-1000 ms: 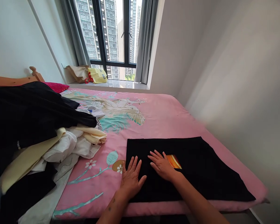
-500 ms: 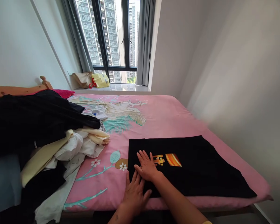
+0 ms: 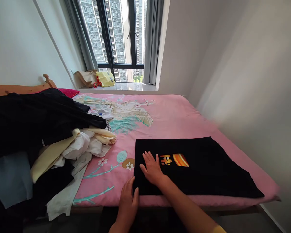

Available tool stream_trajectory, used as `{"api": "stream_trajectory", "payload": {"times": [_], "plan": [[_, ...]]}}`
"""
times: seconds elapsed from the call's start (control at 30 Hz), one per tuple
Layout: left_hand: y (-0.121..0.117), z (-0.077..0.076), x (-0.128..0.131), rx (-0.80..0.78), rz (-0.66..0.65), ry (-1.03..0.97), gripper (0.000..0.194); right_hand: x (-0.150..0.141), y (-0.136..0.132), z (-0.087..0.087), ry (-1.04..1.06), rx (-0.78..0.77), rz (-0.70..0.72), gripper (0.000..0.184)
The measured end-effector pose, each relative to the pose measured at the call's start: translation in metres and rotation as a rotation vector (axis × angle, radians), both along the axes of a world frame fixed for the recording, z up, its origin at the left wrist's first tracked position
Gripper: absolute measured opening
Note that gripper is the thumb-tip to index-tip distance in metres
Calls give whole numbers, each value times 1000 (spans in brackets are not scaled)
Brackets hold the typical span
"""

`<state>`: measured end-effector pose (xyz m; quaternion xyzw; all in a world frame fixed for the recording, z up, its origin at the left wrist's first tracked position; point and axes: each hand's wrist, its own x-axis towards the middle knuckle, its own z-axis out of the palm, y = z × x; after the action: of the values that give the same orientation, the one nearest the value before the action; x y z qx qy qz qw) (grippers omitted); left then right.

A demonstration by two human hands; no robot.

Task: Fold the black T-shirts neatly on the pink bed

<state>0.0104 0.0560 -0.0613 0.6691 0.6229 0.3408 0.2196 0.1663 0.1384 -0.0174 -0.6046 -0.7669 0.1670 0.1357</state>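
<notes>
A black garment (image 3: 203, 171) with an orange print (image 3: 176, 160) lies folded flat near the front edge of the pink bed (image 3: 167, 121). My right hand (image 3: 152, 167) rests flat on the garment's left part, fingers spread, beside the print. My left hand (image 3: 128, 201) lies flat at the bed's front edge, its fingertips touching the garment's near left corner. Neither hand holds anything.
A heap of black, cream and white clothes (image 3: 46, 139) covers the bed's left side and hangs over its front. A wooden headboard (image 3: 19, 88) stands at the far left. Bags (image 3: 98, 78) sit on the windowsill. A white wall (image 3: 252, 84) runs along the bed's right side.
My right hand slid left across the garment, uncovering the orange print. My left hand drew back from the garment to the bed's front edge. The view pulled back a little.
</notes>
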Motion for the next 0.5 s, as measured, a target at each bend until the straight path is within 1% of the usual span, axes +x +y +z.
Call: {"api": "stream_trajectory", "payload": {"times": [0.1, 0.17, 0.2, 0.23, 0.3, 0.43, 0.5], "plan": [[-2, 4, -13, -124, 50, -146, 46, -6, -60, -8, 65, 104, 117, 64], [0, 12, -16, -196, 51, -198, 46, -10, -92, -17, 96, 84, 165, 69], [2, 16, -16, -226, 54, -206, 46, -12, -103, -21, 106, 59, 172, 71], [4, 20, -16, -262, 61, -210, 46, -15, -110, -24, 114, 36, 167, 73], [11, 28, -15, -343, 71, -215, 43, -20, -115, -25, 130, 9, 134, 73], [30, 35, -14, -469, 57, -268, 22, -28, -109, -13, 140, -14, 49, 69], [43, 36, -13, -517, 52, -310, 20, -30, -107, -9, 131, -24, 32, 69]]}}
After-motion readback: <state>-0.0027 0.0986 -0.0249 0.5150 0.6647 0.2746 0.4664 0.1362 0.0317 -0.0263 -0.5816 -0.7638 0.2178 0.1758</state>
